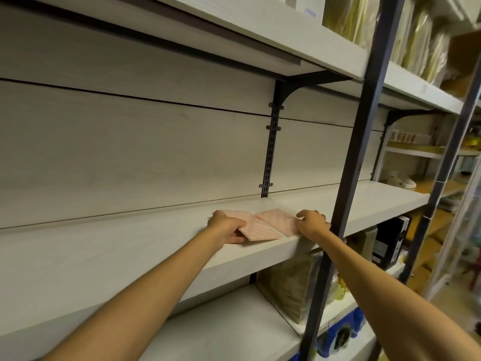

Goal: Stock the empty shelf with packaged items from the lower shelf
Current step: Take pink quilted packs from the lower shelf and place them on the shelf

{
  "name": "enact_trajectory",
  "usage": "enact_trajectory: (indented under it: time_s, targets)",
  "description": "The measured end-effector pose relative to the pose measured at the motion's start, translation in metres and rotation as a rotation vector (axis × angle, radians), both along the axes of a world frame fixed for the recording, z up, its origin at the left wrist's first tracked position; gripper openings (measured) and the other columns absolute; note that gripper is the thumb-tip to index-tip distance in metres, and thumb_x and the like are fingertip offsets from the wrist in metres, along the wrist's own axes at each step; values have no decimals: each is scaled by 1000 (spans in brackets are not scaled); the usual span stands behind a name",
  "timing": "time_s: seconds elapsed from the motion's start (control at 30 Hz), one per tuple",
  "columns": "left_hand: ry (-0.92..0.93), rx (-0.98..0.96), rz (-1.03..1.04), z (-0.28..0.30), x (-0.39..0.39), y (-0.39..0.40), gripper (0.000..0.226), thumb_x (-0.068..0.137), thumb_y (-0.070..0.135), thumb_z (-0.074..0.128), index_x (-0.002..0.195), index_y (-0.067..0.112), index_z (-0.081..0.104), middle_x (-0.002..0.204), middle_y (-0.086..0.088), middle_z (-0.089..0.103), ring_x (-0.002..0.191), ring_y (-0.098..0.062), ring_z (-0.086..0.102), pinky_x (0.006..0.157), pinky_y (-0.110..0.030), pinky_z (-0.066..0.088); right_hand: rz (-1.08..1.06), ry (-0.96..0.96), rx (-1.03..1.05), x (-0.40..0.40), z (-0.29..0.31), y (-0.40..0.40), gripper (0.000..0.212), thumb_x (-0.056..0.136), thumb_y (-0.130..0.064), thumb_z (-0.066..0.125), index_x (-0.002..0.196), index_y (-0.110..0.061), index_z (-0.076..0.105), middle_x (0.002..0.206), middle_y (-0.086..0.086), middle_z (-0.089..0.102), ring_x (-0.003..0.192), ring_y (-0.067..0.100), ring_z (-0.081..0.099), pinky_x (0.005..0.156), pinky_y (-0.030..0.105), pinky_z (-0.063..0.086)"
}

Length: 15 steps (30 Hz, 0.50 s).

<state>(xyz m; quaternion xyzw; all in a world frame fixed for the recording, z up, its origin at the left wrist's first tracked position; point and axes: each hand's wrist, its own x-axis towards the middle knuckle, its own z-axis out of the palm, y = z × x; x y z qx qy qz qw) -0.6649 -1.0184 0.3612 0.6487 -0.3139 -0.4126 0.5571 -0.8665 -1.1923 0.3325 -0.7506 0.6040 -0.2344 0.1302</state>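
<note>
We see two flat, square, pale pink packets lying on the pale wood-grain shelf (130, 246), just right of the frame's centre, near the shelf's front edge. Both sit turned like diamonds, corners pointing toward the back wall and toward us, with faint lighter stripes across their smooth wrapping. The left packet (256, 229) overlaps the right packet (279, 220) a little. Our left hand (227, 227) grips the left packet's near-left edge, fingers curled over it. Our right hand (312, 222) pinches the right packet's right corner, beside a dark metal upright (351, 157).
</note>
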Motion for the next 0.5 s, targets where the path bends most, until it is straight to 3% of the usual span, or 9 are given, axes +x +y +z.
enact_trajectory:
  time_s: [0.1, 0.17, 0.3, 0.4, 0.5]
  targets:
    - [-389, 98, 25, -3, -1, -5, 34, 88, 28, 72, 107, 1, 65, 82, -11, 72, 50, -19, 63, 46, -26, 52, 3, 29, -46, 1, -4, -4, 33, 98, -23, 49, 126, -31, 62, 130, 7, 59, 123, 31, 47, 107, 50, 37]
    - [-649, 156, 11, -3, -3, -7, 40, 87, 45, 66, 99, 6, 67, 74, -6, 71, 53, -18, 63, 50, -25, 48, 0, 42, -62, -1, -8, -7, 30, 98, -29, 49, 123, -35, 65, 129, 8, 58, 119, 31, 48, 103, 48, 43]
    - [-1112, 241, -47, -8, -7, -13, 63, 89, 64, 50, 128, 16, 60, 124, -6, 65, 109, -26, 61, 77, -30, 42, 5, -7, -77, -5, -15, -12, 25, 98, -35, 53, 117, -37, 69, 128, 9, 57, 116, 31, 50, 101, 45, 49]
    - [-1248, 295, -117, -11, -3, -18, 71, 89, 70, 43, 136, 18, 57, 133, -8, 60, 118, -29, 55, 86, -35, 41, 12, -58, -83, -6, -19, -14, 25, 96, -28, 57, 112, -39, 72, 129, 8, 56, 115, 31, 52, 101, 46, 50]
    - [-1304, 342, -122, -10, -1, -19, 76, 87, 71, 44, 140, 17, 50, 133, -8, 59, 117, -29, 55, 83, -35, 38, 13, -68, -93, -6, -19, -14, 26, 96, -25, 57, 111, -39, 72, 128, 8, 56, 115, 31, 52, 100, 46, 50]
